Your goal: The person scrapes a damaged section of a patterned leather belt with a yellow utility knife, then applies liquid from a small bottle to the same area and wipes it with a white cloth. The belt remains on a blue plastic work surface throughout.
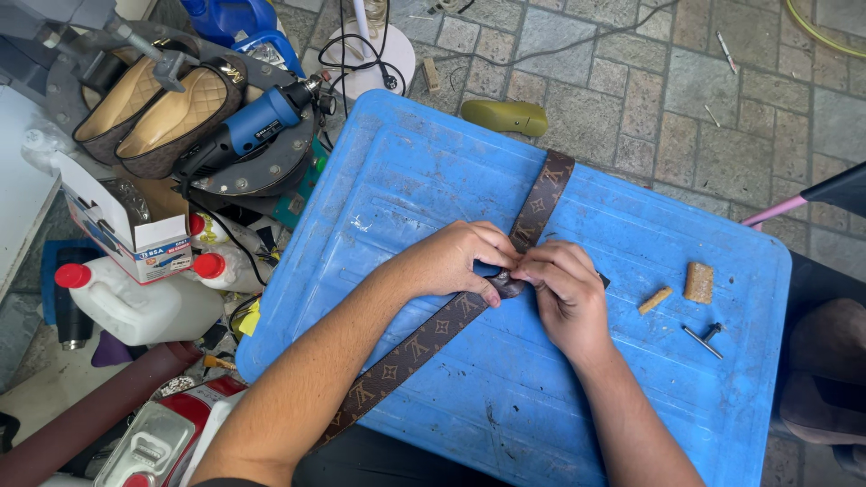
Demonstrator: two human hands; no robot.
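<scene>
Left grip [456, 261]: pinches the brown belt [424, 338], mid frame.
Right grip [564, 289]: pinches the same belt spot.
Belt: lies slanted across the blue tabletop [631, 225].

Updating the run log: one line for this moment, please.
left hand: pinching brown belt | right hand: pinching same spot | belt: lying diagonally across blue board

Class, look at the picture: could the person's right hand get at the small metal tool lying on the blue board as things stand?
Probably yes. The metal tool lies bare on the blue board beside the right hand, with nothing between them. But that hand and the left hand are both pinching the brown belt, so it must let go.
</scene>
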